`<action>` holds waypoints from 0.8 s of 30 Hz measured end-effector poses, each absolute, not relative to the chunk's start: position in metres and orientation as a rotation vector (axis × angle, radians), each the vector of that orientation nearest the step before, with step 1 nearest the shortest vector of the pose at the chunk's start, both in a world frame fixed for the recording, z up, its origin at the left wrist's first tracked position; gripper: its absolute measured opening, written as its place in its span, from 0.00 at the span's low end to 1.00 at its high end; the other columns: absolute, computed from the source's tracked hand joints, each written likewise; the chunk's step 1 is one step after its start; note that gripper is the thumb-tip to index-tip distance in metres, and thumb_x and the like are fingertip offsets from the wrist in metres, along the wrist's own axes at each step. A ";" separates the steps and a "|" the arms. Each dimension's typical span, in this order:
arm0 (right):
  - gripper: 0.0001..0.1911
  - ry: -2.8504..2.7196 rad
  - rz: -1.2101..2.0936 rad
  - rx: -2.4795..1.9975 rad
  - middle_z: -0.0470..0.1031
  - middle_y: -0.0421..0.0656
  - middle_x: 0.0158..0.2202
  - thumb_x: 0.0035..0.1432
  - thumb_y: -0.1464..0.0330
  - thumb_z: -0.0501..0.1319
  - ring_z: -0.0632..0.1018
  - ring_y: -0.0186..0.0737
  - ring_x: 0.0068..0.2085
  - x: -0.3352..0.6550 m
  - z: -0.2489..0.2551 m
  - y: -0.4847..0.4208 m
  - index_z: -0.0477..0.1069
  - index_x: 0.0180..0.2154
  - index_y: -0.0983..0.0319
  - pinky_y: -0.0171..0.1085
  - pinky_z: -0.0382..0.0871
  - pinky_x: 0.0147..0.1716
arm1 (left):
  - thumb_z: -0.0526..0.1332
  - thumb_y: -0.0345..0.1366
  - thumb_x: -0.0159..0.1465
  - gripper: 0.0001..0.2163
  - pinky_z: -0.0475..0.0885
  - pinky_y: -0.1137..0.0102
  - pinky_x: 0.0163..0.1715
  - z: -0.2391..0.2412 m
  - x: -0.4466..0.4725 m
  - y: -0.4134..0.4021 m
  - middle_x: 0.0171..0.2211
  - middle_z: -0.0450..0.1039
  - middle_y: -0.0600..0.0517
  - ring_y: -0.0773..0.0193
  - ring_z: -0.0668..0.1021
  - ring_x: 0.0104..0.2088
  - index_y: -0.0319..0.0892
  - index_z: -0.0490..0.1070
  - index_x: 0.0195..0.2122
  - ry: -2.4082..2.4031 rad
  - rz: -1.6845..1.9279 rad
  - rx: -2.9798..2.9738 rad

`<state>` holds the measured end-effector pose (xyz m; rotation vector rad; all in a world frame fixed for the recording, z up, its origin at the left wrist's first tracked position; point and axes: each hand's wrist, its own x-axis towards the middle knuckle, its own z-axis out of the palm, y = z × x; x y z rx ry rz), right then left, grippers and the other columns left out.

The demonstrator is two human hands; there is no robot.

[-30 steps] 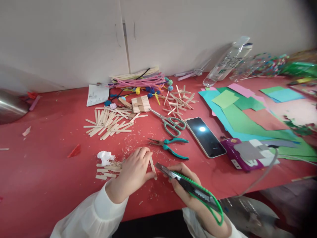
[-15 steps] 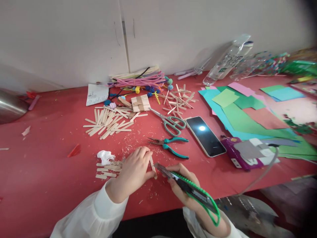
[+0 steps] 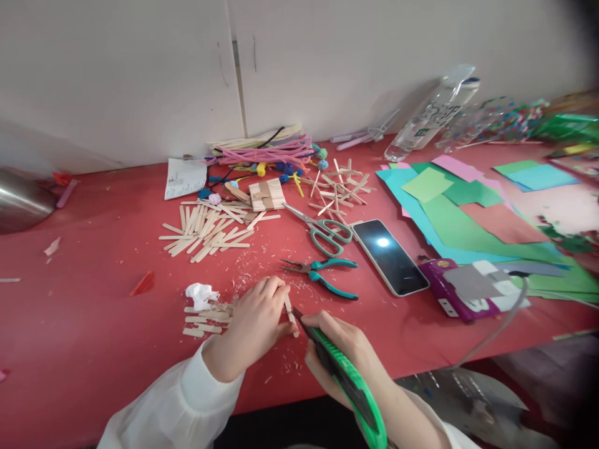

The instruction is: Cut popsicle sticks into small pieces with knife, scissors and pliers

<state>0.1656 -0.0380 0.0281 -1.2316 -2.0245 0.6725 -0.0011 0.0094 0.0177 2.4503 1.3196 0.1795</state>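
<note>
My left hand [image 3: 259,321] pins a wooden craft stick [image 3: 291,315] against the red tabletop, its fingers closed along the stick's left side. In my right hand [image 3: 344,349] is a green and black utility knife [image 3: 349,380], with the blade tip touching or very near the stick's right edge. Beside my left wrist lie several short stick pieces [image 3: 206,325] and a crumpled white tissue [image 3: 201,295]. Thin wood shavings are scattered around both hands. Just beyond them rest teal-handled pliers [image 3: 322,274] and grey-green scissors [image 3: 327,234].
Loose craft sticks [image 3: 206,227] are heaped at the back left, near a tied stick bundle [image 3: 266,194] and pink pipe cleaners [image 3: 262,149]. A phone [image 3: 390,257], a purple device with a cable [image 3: 456,290], coloured paper [image 3: 486,218] and a plastic bottle [image 3: 428,115] occupy the right.
My right hand has turned the utility knife, so its handle now points more toward me and its green back faces up. My left hand and the stick stay in place.
</note>
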 end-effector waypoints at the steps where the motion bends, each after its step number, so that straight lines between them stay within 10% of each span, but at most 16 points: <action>1: 0.10 -2.025 0.691 -1.240 0.66 0.36 0.21 0.49 0.77 0.51 0.71 0.34 0.19 0.164 0.029 -0.037 0.61 0.34 0.59 0.30 0.65 0.21 | 0.62 0.40 0.61 0.13 0.70 0.61 0.41 0.018 -0.001 0.009 0.43 0.67 0.45 0.52 0.72 0.44 0.40 0.66 0.43 1.316 0.186 2.444; 24: 0.05 -1.082 1.265 -1.336 0.77 0.42 0.26 0.58 0.66 0.52 0.78 0.38 0.24 0.167 -0.013 -0.044 0.62 0.34 0.60 0.37 0.75 0.24 | 0.69 0.34 0.54 0.17 0.71 0.60 0.41 0.018 0.003 0.007 0.39 0.66 0.49 0.53 0.72 0.44 0.41 0.66 0.41 1.337 0.144 2.515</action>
